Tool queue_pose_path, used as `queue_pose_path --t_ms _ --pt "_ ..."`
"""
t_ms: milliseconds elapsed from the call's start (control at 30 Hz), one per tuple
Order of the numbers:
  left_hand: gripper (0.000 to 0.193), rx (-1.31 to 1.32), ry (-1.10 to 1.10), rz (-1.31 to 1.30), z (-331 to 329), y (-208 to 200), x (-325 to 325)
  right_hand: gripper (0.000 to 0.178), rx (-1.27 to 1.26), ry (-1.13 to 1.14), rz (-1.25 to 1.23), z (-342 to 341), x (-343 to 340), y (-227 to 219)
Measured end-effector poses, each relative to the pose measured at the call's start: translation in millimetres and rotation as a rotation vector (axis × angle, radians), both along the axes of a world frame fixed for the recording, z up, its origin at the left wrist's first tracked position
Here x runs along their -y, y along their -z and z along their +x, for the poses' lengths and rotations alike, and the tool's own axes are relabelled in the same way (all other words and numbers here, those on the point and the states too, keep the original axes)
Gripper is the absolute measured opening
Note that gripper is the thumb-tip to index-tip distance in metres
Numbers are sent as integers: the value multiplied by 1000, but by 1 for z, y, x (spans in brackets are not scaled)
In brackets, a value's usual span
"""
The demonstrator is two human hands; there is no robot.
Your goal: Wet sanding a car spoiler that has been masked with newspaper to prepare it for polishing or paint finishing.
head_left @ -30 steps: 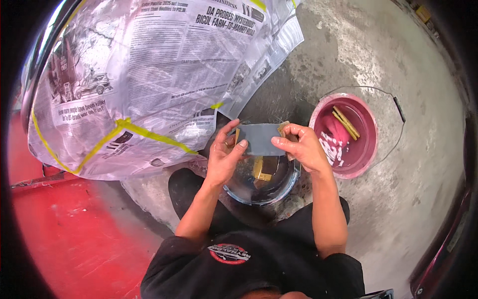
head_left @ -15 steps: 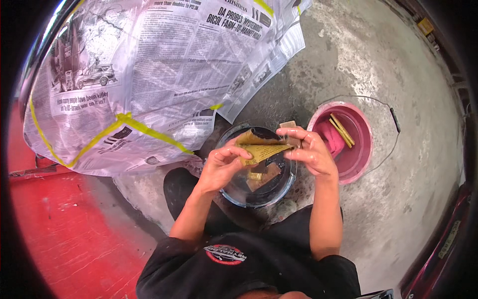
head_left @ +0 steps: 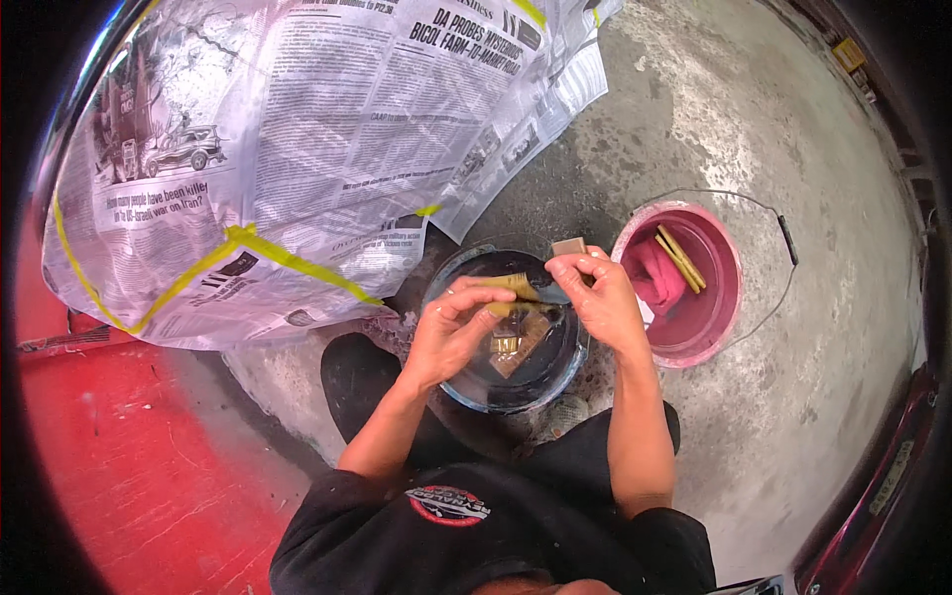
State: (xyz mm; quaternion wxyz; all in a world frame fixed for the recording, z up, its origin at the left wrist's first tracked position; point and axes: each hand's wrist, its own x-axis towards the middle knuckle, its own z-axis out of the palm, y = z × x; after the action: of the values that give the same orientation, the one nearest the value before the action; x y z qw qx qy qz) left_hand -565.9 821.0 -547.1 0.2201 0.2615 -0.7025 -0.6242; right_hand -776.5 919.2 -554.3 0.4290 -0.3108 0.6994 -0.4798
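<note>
My left hand [head_left: 448, 335] pinches a yellow-backed sheet of sandpaper [head_left: 535, 288], folded over and curled, above a dark bucket [head_left: 512, 407]. My right hand [head_left: 609, 305] grips a small tan block [head_left: 568, 247] between thumb and fingers, over the bucket's right rim. Inside the bucket, in what looks like water, lie a brown flat piece [head_left: 526, 349] and a small yellow piece [head_left: 505, 345]. The fingers of both hands look wet.
Right of the dark bucket stands a pink bucket [head_left: 732, 307] with a wire handle, holding a pink cloth [head_left: 660, 276] and yellow folded strips [head_left: 681, 260]. Newspaper sheets [head_left: 327, 149] joined with yellow tape cover a large surface at upper left. A red panel [head_left: 129, 426] lies below them.
The sandpaper has gone from spread between both hands to folded in my left hand. My right hand has drawn away from the sheet, and the tan block shows more clearly in it.
</note>
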Motion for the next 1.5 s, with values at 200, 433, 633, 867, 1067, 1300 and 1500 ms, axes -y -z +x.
queue_pose_path --t_ms 200,433,633,867,1067,1300,1500 --pt "31 142 -332 86 -14 9 -5 44 -436 261 -248 6 2 17" --pt "38 -88 -580 465 -24 34 -15 42 -135 258 -261 64 -3 4" --pt "20 -16 -285 414 -13 37 -29 43 -90 294 -311 67 3 11" --pt "22 -372 -126 778 0 24 -20 49 -274 26 -372 72 -2 10" --pt "28 -352 -214 763 7 41 -11 53 -118 96 -390 79 -2 12" --pt "47 -108 -218 323 3 47 -12 42 -100 45 -334 85 -3 12" --pt "49 158 -185 -95 -3 49 -11 34 58 -6 -246 81 -4 32"
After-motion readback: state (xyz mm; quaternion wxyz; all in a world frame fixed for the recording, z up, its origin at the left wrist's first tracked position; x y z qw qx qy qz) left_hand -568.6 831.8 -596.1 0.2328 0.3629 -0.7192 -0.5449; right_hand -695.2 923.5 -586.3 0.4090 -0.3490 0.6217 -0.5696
